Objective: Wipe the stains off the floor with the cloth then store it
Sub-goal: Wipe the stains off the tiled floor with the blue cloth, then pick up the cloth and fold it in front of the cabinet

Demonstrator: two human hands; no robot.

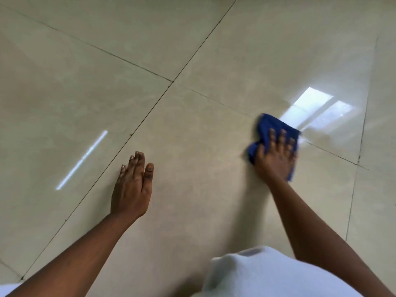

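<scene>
Right hand (276, 156) presses flat on a blue cloth (270, 127), fingers spread over it; the cloth lies bunched under the palm and pokes out past the fingertips and both sides, blurred. It sits on the glossy beige tiled floor (192, 136), just beside a grout line and a bright window reflection (317, 108). Left hand (132, 185) rests well apart, empty, fingers together and flat on the tile.

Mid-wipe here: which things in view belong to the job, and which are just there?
Job:
blue cloth, pressed flat under the right hand
tiled floor
left hand, flat on the floor

Just there:
white garment
window reflection
</scene>
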